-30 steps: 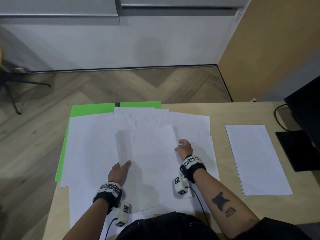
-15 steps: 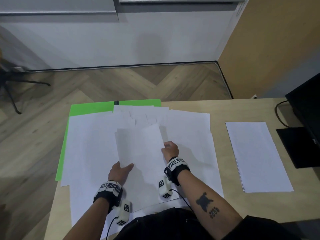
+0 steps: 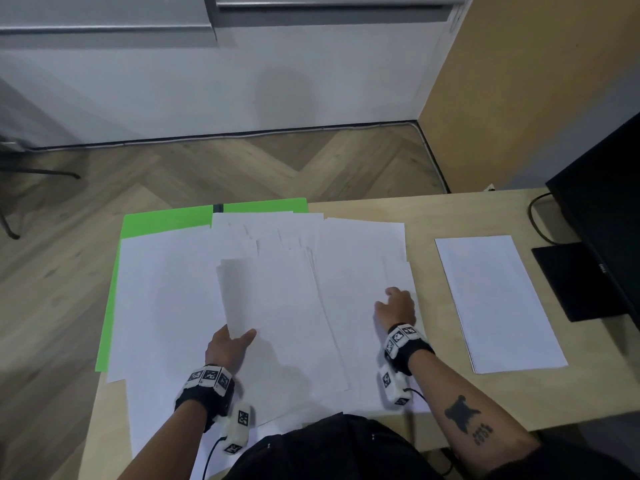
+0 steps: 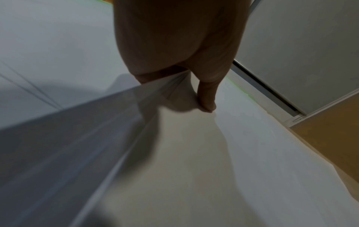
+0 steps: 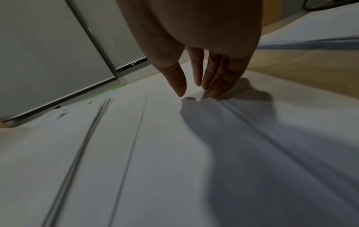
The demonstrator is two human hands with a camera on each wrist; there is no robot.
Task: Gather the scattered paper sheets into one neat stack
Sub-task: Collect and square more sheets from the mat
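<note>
The left hand point(image 3: 225, 348) pinches a small bunch of white paper sheets point(image 3: 273, 306) by one corner, lifted over the spread-out white paper sheets point(image 3: 166, 299) on the light wooden table point(image 3: 426, 209). The right hand point(image 3: 398, 306) has straight, loose fingers point(image 5: 219, 79) touching the spread-out sheets and holds nothing.
</note>
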